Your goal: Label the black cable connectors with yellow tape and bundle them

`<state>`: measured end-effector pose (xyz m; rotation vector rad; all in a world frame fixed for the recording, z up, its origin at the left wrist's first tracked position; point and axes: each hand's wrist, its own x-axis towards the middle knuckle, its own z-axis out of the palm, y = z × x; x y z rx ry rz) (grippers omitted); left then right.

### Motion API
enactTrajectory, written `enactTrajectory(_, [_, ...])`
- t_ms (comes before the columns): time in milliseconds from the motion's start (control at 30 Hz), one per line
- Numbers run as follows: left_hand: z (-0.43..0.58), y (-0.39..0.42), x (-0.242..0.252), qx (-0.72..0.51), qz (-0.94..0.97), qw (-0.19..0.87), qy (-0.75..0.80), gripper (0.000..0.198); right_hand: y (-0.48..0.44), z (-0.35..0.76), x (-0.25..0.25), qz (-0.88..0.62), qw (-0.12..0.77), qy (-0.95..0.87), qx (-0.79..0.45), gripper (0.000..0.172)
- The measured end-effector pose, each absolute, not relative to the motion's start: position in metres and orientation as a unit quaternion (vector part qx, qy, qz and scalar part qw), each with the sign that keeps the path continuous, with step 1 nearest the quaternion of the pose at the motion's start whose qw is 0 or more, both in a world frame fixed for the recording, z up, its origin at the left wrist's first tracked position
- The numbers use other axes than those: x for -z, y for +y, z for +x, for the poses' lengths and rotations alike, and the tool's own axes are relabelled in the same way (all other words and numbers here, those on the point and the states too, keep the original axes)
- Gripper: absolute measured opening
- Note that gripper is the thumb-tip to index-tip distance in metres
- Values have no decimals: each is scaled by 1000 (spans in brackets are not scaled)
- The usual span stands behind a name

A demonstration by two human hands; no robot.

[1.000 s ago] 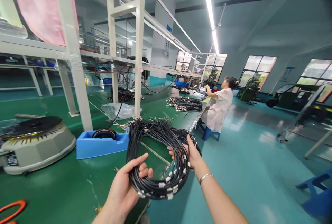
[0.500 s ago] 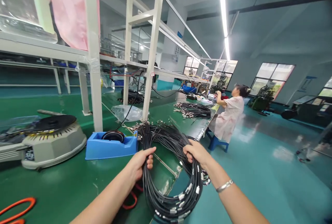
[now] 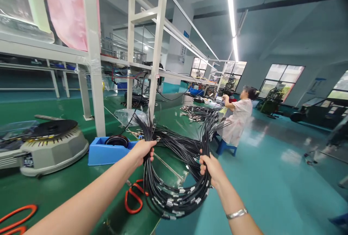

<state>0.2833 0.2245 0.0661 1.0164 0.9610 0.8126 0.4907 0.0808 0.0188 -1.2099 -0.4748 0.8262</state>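
A thick bundle of black cables (image 3: 174, 200) hangs in a U between my hands, with white and silvery bands along its lower curve. My left hand (image 3: 144, 151) is wrapped round one side of the bundle, and loose ends fan out above it. Round the other side closes my right hand (image 3: 210, 168), with cable ends splaying upward over it. Behind the held bundle, a pile of more black cables (image 3: 176, 142) lies on the green table (image 3: 54, 198). Red-handled scissors (image 3: 133, 198) rest near the table edge, below my left forearm.
Left of my hands stand a blue tape dispenser (image 3: 102, 153) and a round grey machine (image 3: 54, 148). White shelf posts (image 3: 94, 64) rise from the table. Orange-red handles (image 3: 19, 215) show at lower left. A seated person (image 3: 239, 115) works farther along the table.
The cable bundle has risen and its right end now stands up in my right hand, which has turned upright and shifted slightly right. My left hand moved up and left. More of the scissors shows.
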Motion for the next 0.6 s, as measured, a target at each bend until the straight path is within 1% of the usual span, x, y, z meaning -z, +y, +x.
enactTrajectory(67, [286, 224, -59, -353, 465, 678, 446, 26, 82, 491, -7, -551, 711, -190, -394, 29])
enactTrajectory(133, [288, 222, -65, -362, 487, 666, 432, 26, 82, 493, -9, -537, 722, -185, -394, 30])
enactTrajectory(267, [282, 214, -103, -398, 548, 649, 346, 16, 77, 491, -34, -478, 773, -212, -360, 39])
enactTrajectory(367, [259, 198, -126, -406, 589, 639, 281, 21, 65, 479, -48, -433, 799, -220, -354, 46])
enactTrajectory(467, [220, 176, -128, -391, 622, 628, 256, 25, 49, 459, -50, -365, 812, -190, -414, 51])
enactTrajectory(600, [145, 139, -120, -339, 632, 639, 280, 33, 24, 409, -41, -297, 779, -217, -508, 46])
